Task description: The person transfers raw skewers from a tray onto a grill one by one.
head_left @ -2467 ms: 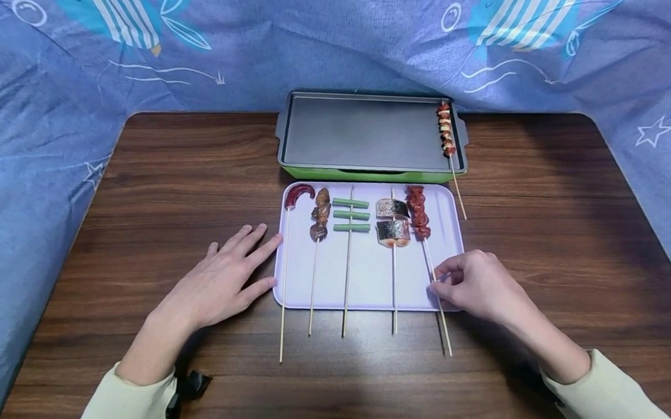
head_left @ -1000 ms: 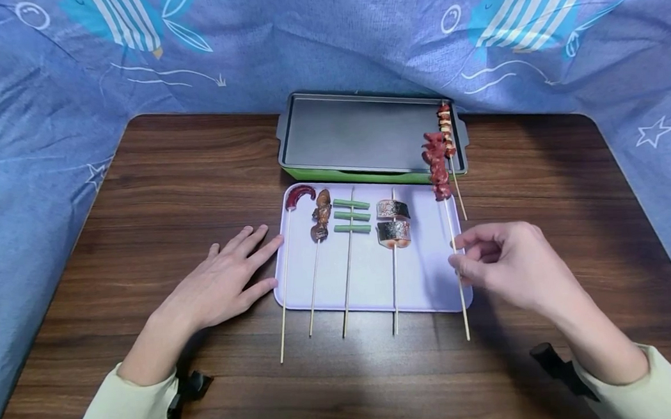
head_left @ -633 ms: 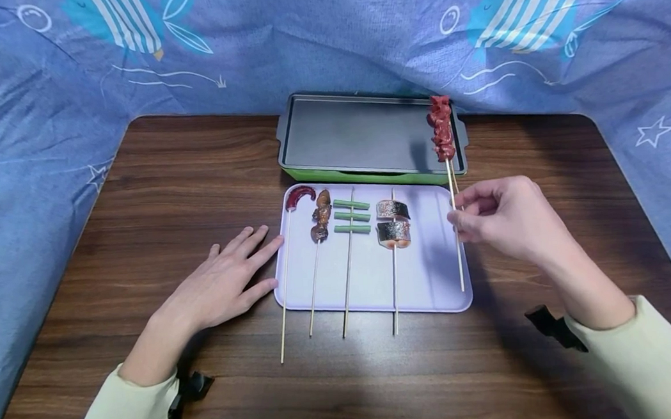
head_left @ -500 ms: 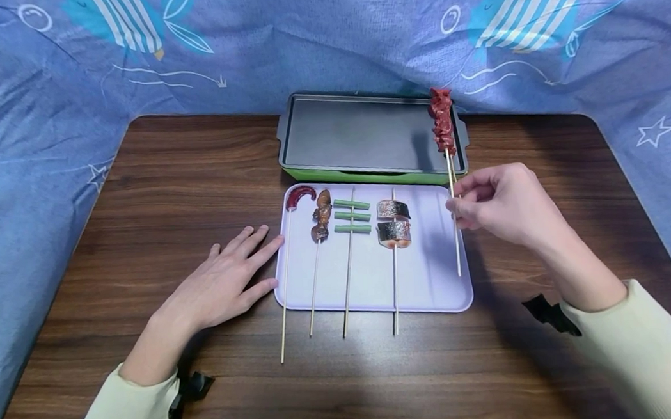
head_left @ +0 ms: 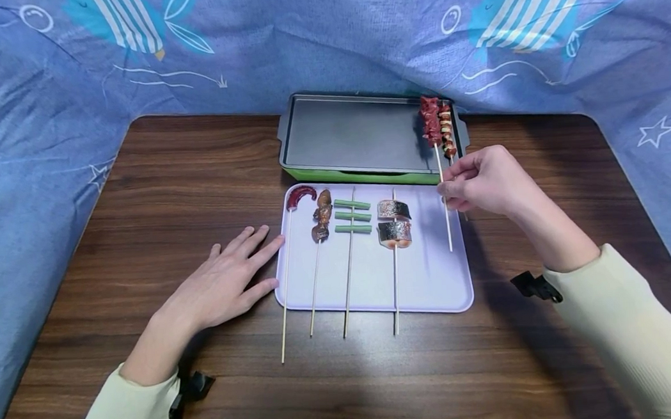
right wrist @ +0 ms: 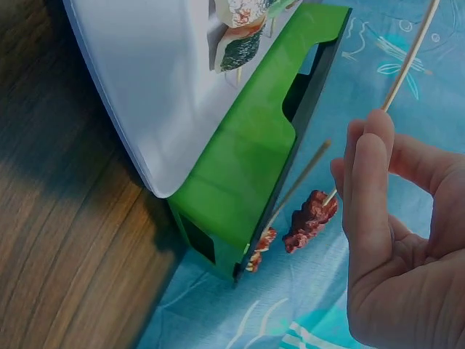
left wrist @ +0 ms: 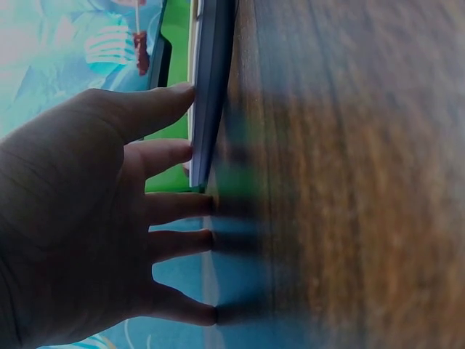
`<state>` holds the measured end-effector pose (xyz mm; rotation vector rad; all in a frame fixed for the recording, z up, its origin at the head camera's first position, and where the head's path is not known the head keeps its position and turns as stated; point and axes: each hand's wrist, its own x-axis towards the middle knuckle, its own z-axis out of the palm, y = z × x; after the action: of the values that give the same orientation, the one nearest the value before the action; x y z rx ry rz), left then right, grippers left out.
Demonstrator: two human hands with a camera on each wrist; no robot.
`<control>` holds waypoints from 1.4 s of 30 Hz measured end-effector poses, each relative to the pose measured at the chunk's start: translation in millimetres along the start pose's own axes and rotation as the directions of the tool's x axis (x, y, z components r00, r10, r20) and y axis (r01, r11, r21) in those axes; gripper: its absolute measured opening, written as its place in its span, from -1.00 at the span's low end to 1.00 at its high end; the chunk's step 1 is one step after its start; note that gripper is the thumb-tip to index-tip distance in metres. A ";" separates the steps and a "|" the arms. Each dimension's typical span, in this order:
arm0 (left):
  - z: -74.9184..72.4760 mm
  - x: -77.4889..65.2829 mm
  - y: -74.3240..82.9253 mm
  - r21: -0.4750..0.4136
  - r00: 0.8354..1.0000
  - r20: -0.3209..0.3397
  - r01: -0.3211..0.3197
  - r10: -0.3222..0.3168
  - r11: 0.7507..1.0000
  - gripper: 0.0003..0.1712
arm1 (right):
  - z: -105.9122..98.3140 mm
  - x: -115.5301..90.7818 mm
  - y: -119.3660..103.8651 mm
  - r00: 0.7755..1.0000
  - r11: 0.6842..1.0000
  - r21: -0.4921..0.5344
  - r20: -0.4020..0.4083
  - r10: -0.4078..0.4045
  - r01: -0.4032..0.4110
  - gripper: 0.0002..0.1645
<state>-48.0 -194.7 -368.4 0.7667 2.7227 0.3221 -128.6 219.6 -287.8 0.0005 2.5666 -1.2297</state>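
My right hand [head_left: 483, 178] pinches the wooden stick of a red meat skewer [head_left: 431, 121] between thumb and fingers. The meat end is over the right part of the dark grill plate [head_left: 354, 134], left of a skewer of red and pale pieces [head_left: 447, 131] lying there. In the right wrist view, the held meat skewer [right wrist: 311, 222] hangs apart from the plate. My left hand [head_left: 216, 284] rests with spread fingers on the table, its thumb and index finger touching the left edge of the lilac tray [head_left: 426, 281]; the left wrist view shows these fingertips at the tray's rim.
On the tray lie a curled sausage skewer [head_left: 301, 195], a brown meat skewer [head_left: 322, 217], a green vegetable skewer [head_left: 352, 216] and a fish skewer [head_left: 394, 231]. Their sticks overhang the tray's front edge. The plate sits on a green grill base [head_left: 362, 174] behind the tray.
My right hand has lifted the red meat skewer off the tray, carried it forward over the grill plate, then shifted it left of the other skewer. The left hand has stayed put.
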 end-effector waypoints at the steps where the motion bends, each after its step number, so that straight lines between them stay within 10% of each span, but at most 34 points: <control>1: 0.2 0.0 0.0 0.000 1.000 0.000 0.001 -0.001 1.000 -0.17 | 0.4 1.9 0.2 1.000 1.000 0.004 0.006 0.005 -0.005 -0.72; 42: -0.1 1.6 1.1 -0.004 1.000 -0.003 0.009 -0.009 1.000 -0.18 | 0.2 25.4 5.1 0.996 0.993 -0.087 -0.002 0.085 -0.085 -0.67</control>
<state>-48.8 -193.0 -368.3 0.7529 2.7266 0.3262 -152.2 219.5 -298.5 0.0894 2.5886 -1.0858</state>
